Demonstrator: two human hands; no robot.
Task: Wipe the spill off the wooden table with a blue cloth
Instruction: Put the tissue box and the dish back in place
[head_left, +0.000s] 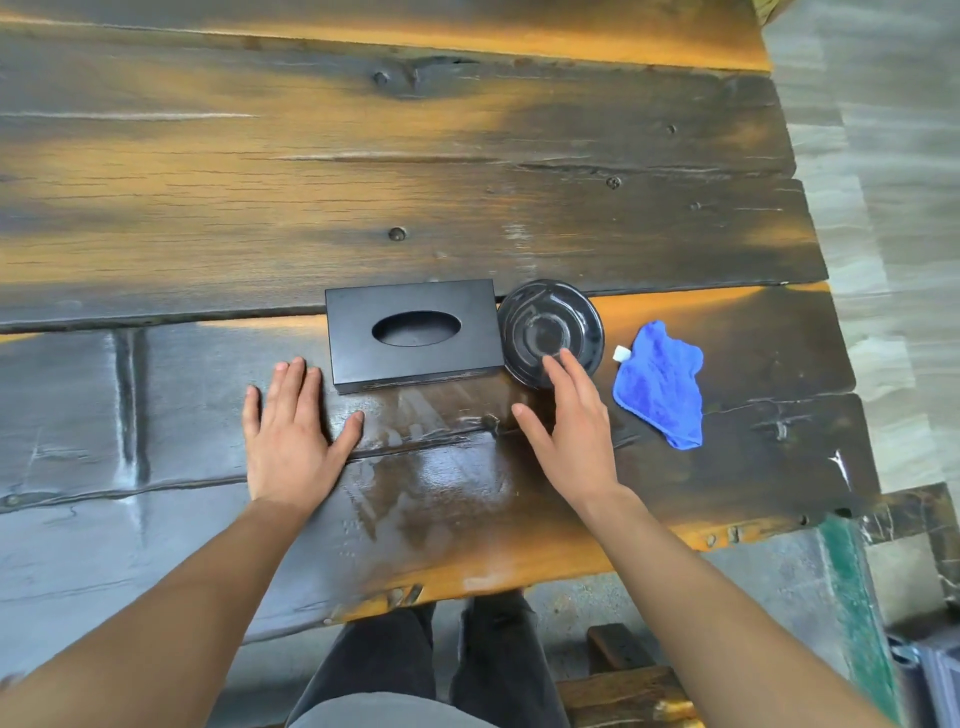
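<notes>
While both hands are open and empty, left hand (291, 436) flat on wooden table (156, 395), blue cloth (662, 384) lies just right of right hand (571, 431), wet spill (441, 467) between hands

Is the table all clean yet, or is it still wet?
Not yet. Nothing looks wiped: the wet spill shines on the wooden table between both hands. The left hand lies flat and empty; the right hand is open beside the black dish. The blue cloth lies untouched. Left: pick it up and wipe.
</notes>
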